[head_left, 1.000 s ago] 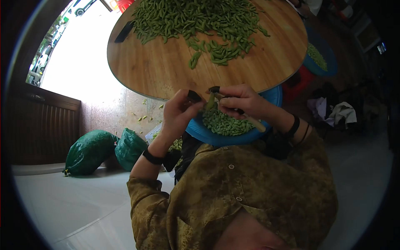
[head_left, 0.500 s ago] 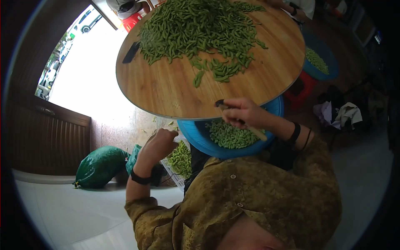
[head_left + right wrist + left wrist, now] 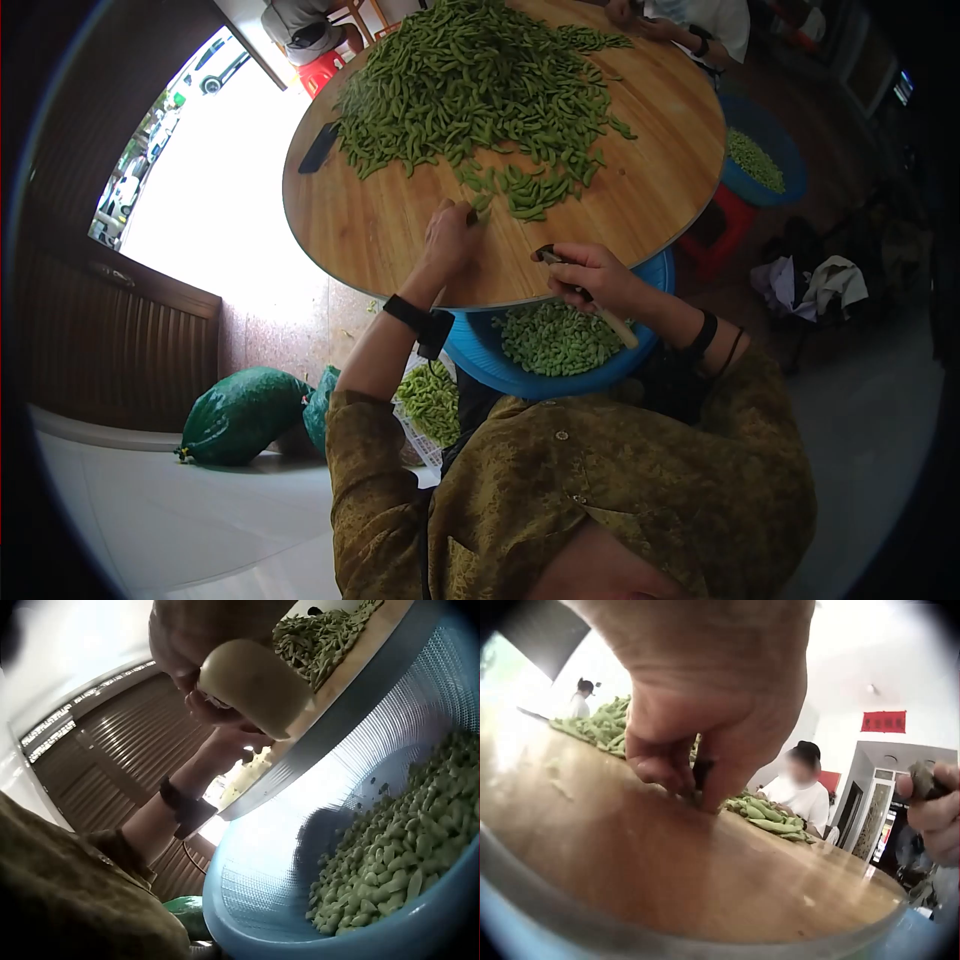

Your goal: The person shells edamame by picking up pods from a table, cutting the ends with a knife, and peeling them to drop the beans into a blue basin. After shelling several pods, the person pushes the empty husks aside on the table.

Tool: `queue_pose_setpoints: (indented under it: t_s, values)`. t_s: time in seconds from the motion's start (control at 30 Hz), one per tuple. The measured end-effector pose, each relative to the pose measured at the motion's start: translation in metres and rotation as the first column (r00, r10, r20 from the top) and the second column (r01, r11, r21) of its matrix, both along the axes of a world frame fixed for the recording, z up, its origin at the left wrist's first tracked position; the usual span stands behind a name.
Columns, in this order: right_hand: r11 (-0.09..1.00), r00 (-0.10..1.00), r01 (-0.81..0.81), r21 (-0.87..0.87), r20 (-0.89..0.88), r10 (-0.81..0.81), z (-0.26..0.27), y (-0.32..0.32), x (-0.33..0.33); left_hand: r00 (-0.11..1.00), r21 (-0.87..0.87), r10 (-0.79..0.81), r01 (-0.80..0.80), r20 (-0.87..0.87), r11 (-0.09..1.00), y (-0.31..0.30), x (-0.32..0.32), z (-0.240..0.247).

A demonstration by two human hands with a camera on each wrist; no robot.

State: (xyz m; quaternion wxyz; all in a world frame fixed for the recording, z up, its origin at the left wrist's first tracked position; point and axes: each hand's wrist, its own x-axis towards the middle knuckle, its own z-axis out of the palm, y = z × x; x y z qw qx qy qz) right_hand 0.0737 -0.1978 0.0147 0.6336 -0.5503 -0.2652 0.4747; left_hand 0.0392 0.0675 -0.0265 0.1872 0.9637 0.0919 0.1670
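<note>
My left hand (image 3: 452,237) reaches over the round wooden table (image 3: 390,235) and pinches a green soybean pod (image 3: 482,203) at the near edge of the pod pile (image 3: 470,90). In the left wrist view its thumb and fingers meet low over the tabletop. Near the table's front edge, my right hand (image 3: 592,272) grips a slim tool with a pale handle (image 3: 618,328); its working end is mostly hidden by the fingers. A dark cover (image 3: 542,252) sits on the right thumb. Below is a blue basket (image 3: 330,949) of shelled green beans (image 3: 390,862).
A white crate (image 3: 428,455) of pods or hulls stands on the floor, beside green sacks (image 3: 245,415). A dark flat object (image 3: 319,148) lies on the table's left. At the right are another blue basin (image 3: 795,180) and a red stool (image 3: 725,235). People sit around the table.
My left hand left the right hand, swung down left over the crate, then reached forward to the pod pile. The right hand stays near the table edge, still holding the tool.
</note>
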Motion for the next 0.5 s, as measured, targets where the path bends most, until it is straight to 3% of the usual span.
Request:
queue_pose_setpoints:
  t_s: [0.07,0.1,0.13,0.17,0.2,0.27,0.37,0.5]
  values:
    - [0.997,0.997,0.078,-0.017,-0.024,-0.078,-0.01,0.003,0.007,0.98,0.031,-0.034,0.028,0.198,0.999,-0.007,-0.006,0.001]
    - [0.996,0.995,0.091,-0.012,-0.026,-0.092,-0.013,0.004,0.008,0.979,0.036,-0.049,0.042,0.196,0.998,-0.015,-0.012,0.012]
    - [0.993,0.99,0.112,0.032,-0.089,-0.109,-0.015,0.006,0.009,0.996,-0.453,-0.058,0.083,0.068,0.888,-0.028,-0.021,0.032]
    - [0.988,0.981,0.133,0.073,-0.15,-0.121,-0.016,0.007,0.009,0.991,-0.83,-0.127,0.033,-0.046,0.557,-0.04,-0.029,0.045]
    - [0.987,0.98,0.141,0.074,-0.15,-0.129,-0.013,0.007,0.007,0.99,-0.829,-0.134,0.038,-0.045,0.558,-0.049,-0.035,0.049]
    - [0.981,0.982,0.096,0.171,-0.177,-0.065,-0.006,0.007,0.002,0.986,-0.942,-0.151,0.12,0.075,0.312,-0.068,-0.044,0.051]
    - [0.977,0.983,0.076,0.201,-0.177,-0.04,-0.001,0.006,-0.003,0.984,-0.966,-0.143,0.14,0.111,0.215,-0.081,-0.047,0.05]
    - [0.969,0.991,0.005,0.245,-0.132,0.029,-0.004,0.001,0.0,0.982,-0.97,-0.12,0.166,0.146,0.176,-0.081,-0.046,0.043]
